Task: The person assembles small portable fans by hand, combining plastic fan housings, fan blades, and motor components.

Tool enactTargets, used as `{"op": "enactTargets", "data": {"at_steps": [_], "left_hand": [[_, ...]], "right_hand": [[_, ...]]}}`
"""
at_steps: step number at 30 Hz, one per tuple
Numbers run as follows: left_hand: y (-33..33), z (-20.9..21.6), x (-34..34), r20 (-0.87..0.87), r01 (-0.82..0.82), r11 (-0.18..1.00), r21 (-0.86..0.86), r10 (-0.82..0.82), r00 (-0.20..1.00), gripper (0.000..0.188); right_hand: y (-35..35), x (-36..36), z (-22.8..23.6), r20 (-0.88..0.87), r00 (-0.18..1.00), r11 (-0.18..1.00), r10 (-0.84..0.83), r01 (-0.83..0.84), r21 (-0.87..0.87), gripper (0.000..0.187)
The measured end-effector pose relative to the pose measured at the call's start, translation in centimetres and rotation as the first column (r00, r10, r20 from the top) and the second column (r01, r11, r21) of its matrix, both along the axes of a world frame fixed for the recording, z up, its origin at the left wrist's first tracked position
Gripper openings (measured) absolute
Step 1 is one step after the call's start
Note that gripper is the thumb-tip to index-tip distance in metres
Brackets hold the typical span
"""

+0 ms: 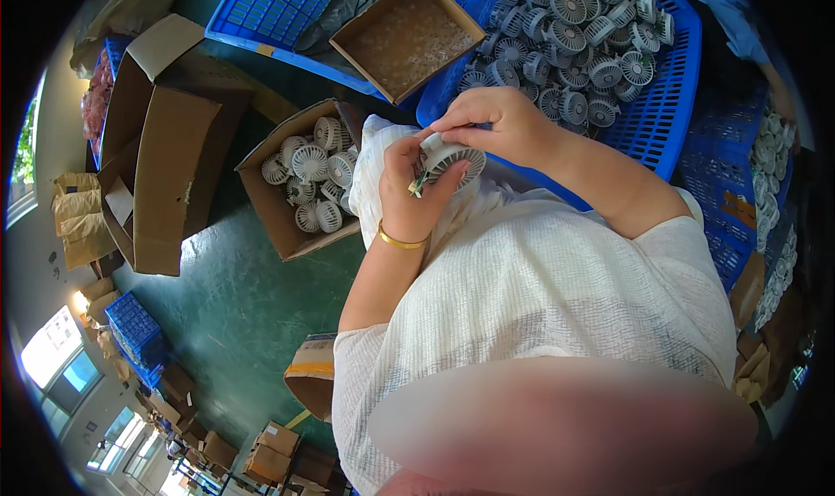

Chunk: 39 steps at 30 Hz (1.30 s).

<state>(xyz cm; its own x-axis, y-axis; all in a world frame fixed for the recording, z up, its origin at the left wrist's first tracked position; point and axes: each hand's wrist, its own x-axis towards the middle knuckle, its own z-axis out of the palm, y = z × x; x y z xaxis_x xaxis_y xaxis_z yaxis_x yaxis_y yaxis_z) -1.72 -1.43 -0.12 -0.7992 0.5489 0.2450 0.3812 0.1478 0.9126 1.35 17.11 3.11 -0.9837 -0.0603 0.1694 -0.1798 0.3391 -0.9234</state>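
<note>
Just in front of the torso, a white mini fan head [470, 159] sat between the two hands. Left hand [405, 187] was wrapped round its left side, thumb laid over the near edge, fingers behind; right hand [507, 118] had thumb and forefinger pinching at the short stub on the far-left edge, exact contact spot too small to make out. Hands close together, both on the same piece. Key relation: the fan head lay right of the left palm and just below the right fingertips, both hands about equally near, the left giving the fuller hold. Body was round, so no clear long axis; the stub pointed away from the person, leaning left. Looks: pale plastic, drum-shaped, radial slots across the grille, with thin green and white wire ends [417, 186] at the lower left by the left fingers; details blurred. Gold bracelet [402, 238] on the left wrist. Similar fan heads sat in a cardboard box [256, 202] to the left, more heaped in a blue plastic crate [668, 118] ahead to the right; a shallow cardboard tray [375, 68] with small clear bits stood ahead.
</note>
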Motion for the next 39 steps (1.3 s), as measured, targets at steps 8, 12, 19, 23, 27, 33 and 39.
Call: {"op": "enactTargets", "data": {"at_steps": [8,12,19,23,27,33,39], "left_hand": [[0.2,-0.8,0.0,-0.027,0.005,0.997,0.081,-0.003,1.0,0.058],[0.1,-0.3,0.2,0.032,0.02,0.994,0.108,-0.023,0.999,0.057],[-0.1,0.2,0.5,0.083,0.042,0.999,0.01,-0.042,0.996,0.059],[-1.4,0.9,0.1,0.096,0.074,0.996,0.045,-0.078,0.992,0.059],[-4.6,1.1,-2.7,0.171,-0.293,0.892,0.343,0.248,0.954,0.049],[-13.3,-4.5,-9.0,0.718,-0.826,0.564,0.023,0.565,0.406,0.039],[-12.7,-6.5,-8.6,0.678,-0.854,0.454,-0.254,0.714,0.178,0.058]], "right_hand": [[-0.1,0.4,-0.3,-0.011,0.999,0.996,-0.035,0.034,-0.084,0.015],[-0.3,0.6,-0.3,-0.126,0.991,0.999,-0.039,0.037,-0.018,0.014],[0.4,-0.1,0.1,0.079,0.993,0.995,0.086,-0.082,-0.056,0.016],[0.2,-0.1,-0.2,0.099,0.986,0.982,0.132,-0.116,-0.152,0.019],[5.1,0.5,-5.6,0.299,0.917,0.913,-0.263,0.337,-0.23,0.015],[11.1,4.2,-22.4,0.711,0.583,0.83,-0.393,-0.107,0.547,0.052],[6.4,4.0,-29.1,0.648,0.611,0.81,-0.456,-0.017,0.586,0.079]]}}
